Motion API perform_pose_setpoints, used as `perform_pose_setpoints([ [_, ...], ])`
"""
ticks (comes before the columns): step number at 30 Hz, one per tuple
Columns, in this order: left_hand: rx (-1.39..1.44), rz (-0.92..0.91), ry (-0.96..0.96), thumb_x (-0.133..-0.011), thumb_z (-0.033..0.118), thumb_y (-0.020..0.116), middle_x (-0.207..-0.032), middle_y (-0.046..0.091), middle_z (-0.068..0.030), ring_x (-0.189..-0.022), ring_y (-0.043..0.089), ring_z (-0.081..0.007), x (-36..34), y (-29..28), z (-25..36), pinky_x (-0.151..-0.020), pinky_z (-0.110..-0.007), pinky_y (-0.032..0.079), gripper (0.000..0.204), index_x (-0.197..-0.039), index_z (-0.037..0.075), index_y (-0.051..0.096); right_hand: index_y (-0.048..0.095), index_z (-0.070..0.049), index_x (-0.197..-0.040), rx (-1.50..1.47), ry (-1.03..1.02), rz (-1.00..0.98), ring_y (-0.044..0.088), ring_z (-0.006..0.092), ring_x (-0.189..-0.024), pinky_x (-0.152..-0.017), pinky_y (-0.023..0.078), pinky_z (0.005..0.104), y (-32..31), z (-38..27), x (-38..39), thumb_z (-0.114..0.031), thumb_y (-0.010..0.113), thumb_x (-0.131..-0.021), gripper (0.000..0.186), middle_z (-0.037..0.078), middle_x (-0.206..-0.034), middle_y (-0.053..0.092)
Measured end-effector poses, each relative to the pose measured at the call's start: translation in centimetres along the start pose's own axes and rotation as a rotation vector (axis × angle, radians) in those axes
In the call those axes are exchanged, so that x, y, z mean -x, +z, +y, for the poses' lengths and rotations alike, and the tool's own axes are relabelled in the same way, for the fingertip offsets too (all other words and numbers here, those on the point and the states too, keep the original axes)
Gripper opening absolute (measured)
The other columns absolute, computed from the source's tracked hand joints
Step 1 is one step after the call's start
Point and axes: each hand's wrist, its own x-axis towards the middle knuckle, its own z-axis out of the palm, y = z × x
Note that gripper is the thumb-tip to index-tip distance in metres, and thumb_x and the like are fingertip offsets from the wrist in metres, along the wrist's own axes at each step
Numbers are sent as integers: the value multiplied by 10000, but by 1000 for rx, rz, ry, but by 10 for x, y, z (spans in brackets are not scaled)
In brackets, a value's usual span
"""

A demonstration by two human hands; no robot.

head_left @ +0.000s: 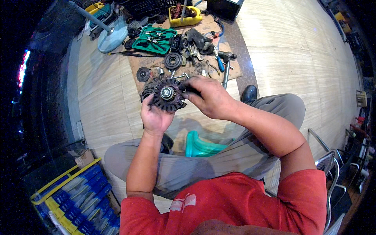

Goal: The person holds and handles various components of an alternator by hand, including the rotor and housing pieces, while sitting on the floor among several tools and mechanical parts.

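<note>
A blackened, toothed round motor part point(159, 103) with a shiny bearing point(167, 93) at its centre is held up in front of me. My left hand point(156, 117) grips it from below and the left, its thumb against the side and its other fingers hidden behind. At the right rim, my right hand point(209, 95) is closed with thumb and fingertips on the edge; those fingertips are dark with grime. Just beyond, on a stained cardboard sheet point(135, 62), lie a dark pulley-like ring point(173, 61) and a smaller dark disc point(143, 74).
A green tool case point(163, 50), a hammer point(226, 70), a blue-handled tool point(220, 64) and dirty gloves point(200, 41) lie on the cardboard. Behind stands a cut yellow container point(187, 21). A green plastic stool point(199, 147) is below me, a blue-and-yellow rack point(78, 197) at left.
</note>
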Motion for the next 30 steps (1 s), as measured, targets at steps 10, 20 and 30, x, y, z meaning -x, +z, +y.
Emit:
perform_pose_setpoints([
  [10, -70, -10, 63, -944, 318, 379, -1238, 609, -149, -1137, 583, -286, -3, 7, -3, -988, -432, 460, 472, -1270, 8, 524, 611, 4, -1037, 61, 79, -9, 592, 390, -934, -807, 475, 447, -4, -6, 1, -147, 644, -850, 242, 197, -955, 622],
  [20, -110, 45, 71, -962, 303, 352, -1222, 616, -160, -1128, 594, -297, -6, 6, -4, -994, -450, 466, 459, -1252, -8, 525, 617, 9, -1010, 86, 78, -9, 590, 397, -916, -790, 477, 444, -1, 0, 1, -147, 637, -851, 224, 208, -933, 614],
  [30, -145, 127, 75, -972, 259, 363, -1220, 613, -149, -1129, 592, -279, -5, 4, -9, -1004, -442, 458, 411, -1235, -9, 528, 578, 10, -851, 124, 70, -65, 582, 430, -830, -735, 472, 510, 9, 3, 4, -184, 652, -826, 210, 233, -837, 596],
])
